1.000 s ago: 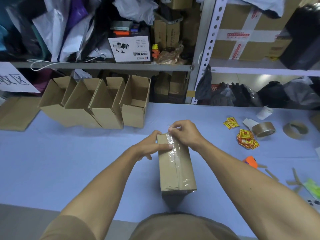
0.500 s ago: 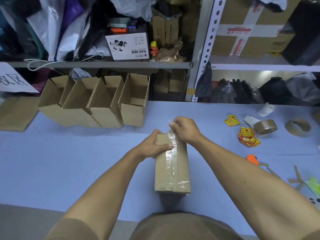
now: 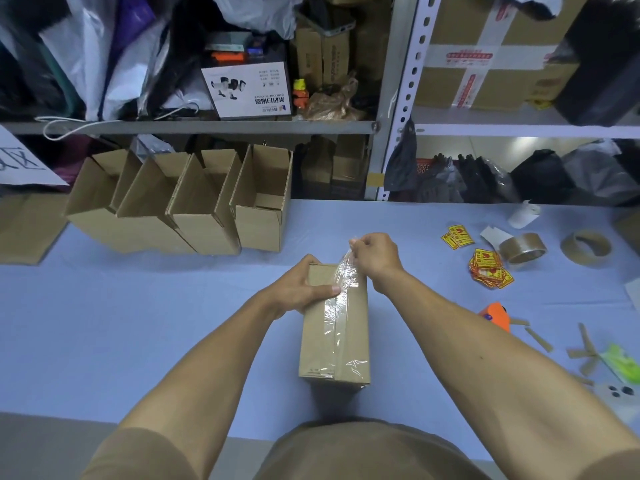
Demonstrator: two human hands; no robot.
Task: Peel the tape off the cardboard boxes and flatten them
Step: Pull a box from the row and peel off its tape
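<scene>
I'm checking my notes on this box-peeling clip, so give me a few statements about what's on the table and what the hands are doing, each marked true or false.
1. The right hand pinches the lifted end of the clear tape. True.
2. The left hand rests flat on the table, away from the box. False: it holds the taped box at its far end.
3. Four open boxes stand in a row behind. True.
4. The tape is fully off. False: most still lies along the seam.
5. The tape rolls lie left of the box. False: right.
</scene>
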